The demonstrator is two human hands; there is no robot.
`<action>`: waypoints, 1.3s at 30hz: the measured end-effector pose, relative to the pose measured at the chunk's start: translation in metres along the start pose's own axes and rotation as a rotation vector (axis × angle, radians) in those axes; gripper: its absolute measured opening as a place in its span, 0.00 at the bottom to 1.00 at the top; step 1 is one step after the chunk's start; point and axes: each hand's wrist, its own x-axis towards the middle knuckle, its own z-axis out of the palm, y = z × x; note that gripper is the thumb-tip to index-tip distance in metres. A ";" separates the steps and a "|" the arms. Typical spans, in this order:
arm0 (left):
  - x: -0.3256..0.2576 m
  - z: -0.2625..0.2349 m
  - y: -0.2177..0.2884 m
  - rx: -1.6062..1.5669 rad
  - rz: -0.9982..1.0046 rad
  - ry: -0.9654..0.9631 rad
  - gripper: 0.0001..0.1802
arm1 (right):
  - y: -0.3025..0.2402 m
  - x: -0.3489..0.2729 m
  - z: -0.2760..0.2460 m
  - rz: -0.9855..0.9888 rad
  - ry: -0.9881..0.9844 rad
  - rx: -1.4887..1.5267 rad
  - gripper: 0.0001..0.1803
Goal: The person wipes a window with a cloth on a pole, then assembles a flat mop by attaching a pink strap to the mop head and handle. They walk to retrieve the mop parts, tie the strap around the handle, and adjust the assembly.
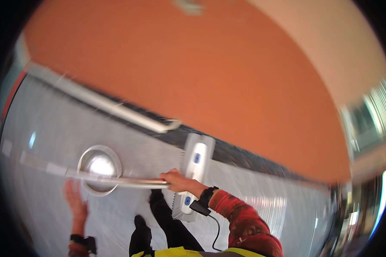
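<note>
My right hand [176, 180] is closed around the right end of a long pale pole [137, 183], which reaches out level to the left. Right behind that hand lies a wide grey and white head [197, 162] with blue oval marks and a short bristle-like edge, perhaps a push broom or flat mop; whether the pole joins it is hidden by the hand. My left hand [76, 203] is raised just below the pole's left part, fingers spread and a little blurred, holding nothing. The pole crosses in front of a round silver metal bowl [85, 165] on the floor.
Ahead stands an orange wall [193, 77] with a dark base strip [240, 158]. A white pipe-like bar [128, 113] runs along its foot. My feet in dark shoes [141, 225] stand on the shiny grey floor [116, 222]. Blurred items [356, 205] are at the far right.
</note>
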 end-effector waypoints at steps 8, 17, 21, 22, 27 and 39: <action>0.000 -0.132 0.286 0.044 0.741 -0.744 0.22 | -0.079 -0.546 -0.083 0.210 0.143 -0.169 0.18; -0.314 -0.054 0.795 -0.544 0.919 -0.924 0.12 | -0.069 -1.060 0.010 0.870 1.519 -0.704 0.22; -0.397 -0.047 0.976 -0.559 1.052 -0.885 0.12 | -0.034 -1.118 0.093 1.057 2.308 0.206 0.20; -0.409 -0.047 1.012 -0.562 1.112 -0.873 0.13 | -0.013 -1.137 0.101 0.887 2.433 0.505 0.22; -0.466 -0.027 1.161 -0.565 1.186 -0.978 0.13 | 0.083 -1.269 0.101 0.348 2.672 1.187 0.33; -0.687 0.071 1.608 -0.261 1.513 -0.960 0.18 | 0.279 -1.781 0.135 0.138 3.141 1.379 0.56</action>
